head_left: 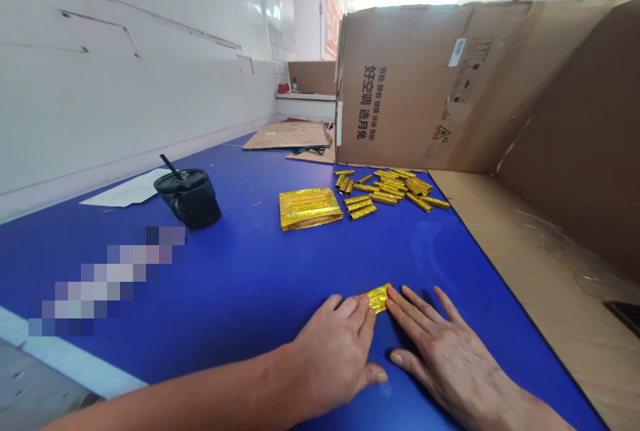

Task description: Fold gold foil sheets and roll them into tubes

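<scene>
Two hands are working at lower centre: the left hand point(335, 344) is pressing its fingertips on the left end of one gold strip point(379, 298), fingers lying together, thumb sticking out; the right hand point(453, 358) is touching the right end with its fingertips, fingers spreading open. Neither is gripping. The strip is lying flat on the blue table point(240, 271). Writing: one big box point(400, 84), upper right, is showing sideways black print, large 好空调 选月兔, with a smaller line starting 节能 静音; also one white sticker point(457, 52), text too small to read, and one yellow warning triangle point(442, 132). Counts: one stack point(310, 209) of gold sheets is lying at centre, layers too tight to count; roughly twenty gold rolls point(393, 188) are lying just right of it, overlapping, so exact count unclear. One dark cup point(193, 198) with one straw is standing left of centre, one paper point(125, 189) lying beside it.
</scene>
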Motion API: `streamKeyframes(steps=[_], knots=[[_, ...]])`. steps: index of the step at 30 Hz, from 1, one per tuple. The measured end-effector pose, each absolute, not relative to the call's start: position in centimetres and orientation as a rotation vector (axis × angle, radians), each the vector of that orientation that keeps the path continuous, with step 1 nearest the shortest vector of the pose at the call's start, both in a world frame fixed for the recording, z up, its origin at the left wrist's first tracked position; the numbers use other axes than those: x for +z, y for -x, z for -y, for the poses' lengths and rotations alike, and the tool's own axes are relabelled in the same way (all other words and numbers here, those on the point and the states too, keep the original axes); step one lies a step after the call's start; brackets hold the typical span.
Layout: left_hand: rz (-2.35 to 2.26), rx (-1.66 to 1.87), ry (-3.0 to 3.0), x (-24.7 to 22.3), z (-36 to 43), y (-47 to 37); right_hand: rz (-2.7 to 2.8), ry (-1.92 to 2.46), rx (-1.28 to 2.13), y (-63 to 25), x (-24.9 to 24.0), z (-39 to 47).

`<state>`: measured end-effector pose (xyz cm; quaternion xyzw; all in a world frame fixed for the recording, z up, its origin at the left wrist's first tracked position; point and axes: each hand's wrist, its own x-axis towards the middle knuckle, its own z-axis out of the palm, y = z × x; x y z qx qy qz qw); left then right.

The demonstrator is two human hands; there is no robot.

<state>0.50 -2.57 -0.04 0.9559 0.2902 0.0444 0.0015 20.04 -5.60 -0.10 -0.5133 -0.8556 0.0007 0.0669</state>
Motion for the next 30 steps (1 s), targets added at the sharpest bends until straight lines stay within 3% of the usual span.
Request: streamKeyframes(steps=[14, 21, 30], knots=[[-0.692, 0.072, -2.706, 1.0, 2.7, 2.1, 2.603, 1.529, 0.024, -20.5, -0.7, 6.3], [-0.690, 0.077, -2.717, 1.2, 2.7, 2.0, 2.722, 1.265, 0.169, -19.5, -0.5, 6.5], [-0.703, 0.089, -2.719, 1.0, 2.7, 2.1, 2.617, 1.481, 0.230, -21.4, -0.6, 5.4]])
